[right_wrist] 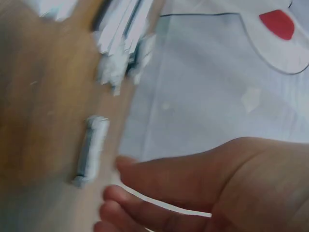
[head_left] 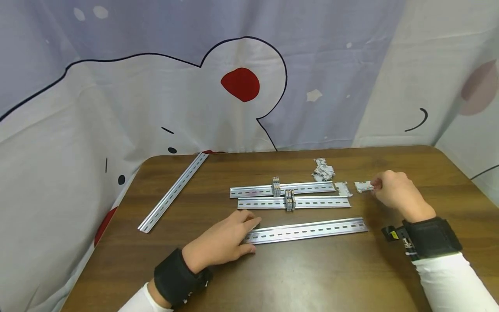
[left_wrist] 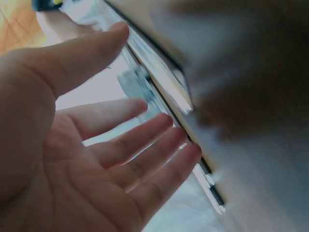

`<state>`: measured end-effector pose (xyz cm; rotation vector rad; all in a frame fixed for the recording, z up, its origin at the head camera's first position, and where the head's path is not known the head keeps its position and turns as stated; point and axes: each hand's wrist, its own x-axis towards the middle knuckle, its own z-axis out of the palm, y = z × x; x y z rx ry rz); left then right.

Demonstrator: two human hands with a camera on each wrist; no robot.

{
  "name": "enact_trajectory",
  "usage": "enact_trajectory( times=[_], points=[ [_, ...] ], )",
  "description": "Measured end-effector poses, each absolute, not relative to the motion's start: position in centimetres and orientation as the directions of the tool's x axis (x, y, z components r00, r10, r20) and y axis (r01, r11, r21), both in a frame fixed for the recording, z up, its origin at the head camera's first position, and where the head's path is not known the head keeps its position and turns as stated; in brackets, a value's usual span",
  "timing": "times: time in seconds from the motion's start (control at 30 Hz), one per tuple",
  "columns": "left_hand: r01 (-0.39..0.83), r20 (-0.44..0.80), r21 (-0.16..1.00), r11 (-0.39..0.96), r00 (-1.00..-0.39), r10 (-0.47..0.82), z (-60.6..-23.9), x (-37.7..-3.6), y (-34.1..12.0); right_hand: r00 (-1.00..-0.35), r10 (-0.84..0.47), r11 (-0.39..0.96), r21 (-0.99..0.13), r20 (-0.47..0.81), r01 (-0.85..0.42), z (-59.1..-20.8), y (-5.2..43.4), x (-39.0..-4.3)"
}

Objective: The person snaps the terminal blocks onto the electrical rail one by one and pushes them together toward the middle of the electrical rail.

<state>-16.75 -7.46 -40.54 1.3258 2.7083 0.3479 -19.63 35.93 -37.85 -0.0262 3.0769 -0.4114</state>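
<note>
On the wooden table, the left hand rests flat with straight fingers on the near rail; beyond that rail's far end, the right hand meets a terminal block, grip unclear; steady the rail firmly.

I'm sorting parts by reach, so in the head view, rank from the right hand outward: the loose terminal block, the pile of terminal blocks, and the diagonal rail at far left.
1. Loose terminal block, at the right hand's fingers.
2. Pile of terminal blocks, up-left.
3. Diagonal rail, far left.
</note>
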Motion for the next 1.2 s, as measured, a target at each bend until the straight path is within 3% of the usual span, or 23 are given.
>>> enact_trajectory(
  times=[0.3,0.53,0.77,1.2],
  points=[
    [0.827,-0.093,0.183,0.531,-0.523,0.847,-41.1,-13.3,-6.4,-0.979,-0.201,0.962,-0.183,0.033,-0.204,-39.9,36.5,-20.1],
    [0.830,-0.110,0.123,0.545,-0.534,0.838,-41.7,-12.4,-6.2,-0.984,-0.174,0.958,-0.225,0.032,-0.177,-39.9,36.7,-20.2],
    [0.803,-0.122,0.184,0.566,-0.553,0.824,-42.1,-11.8,-6.4,-0.983,-0.181,0.931,-0.319,0.025,-0.179,-39.9,36.5,-20.7],
    [0.804,-0.162,0.188,0.564,-0.541,0.825,-41.8,-12.2,-6.0,-0.972,-0.180,0.939,-0.320,-0.153,-0.124,-36.4,35.7,-19.1]
  ],
)
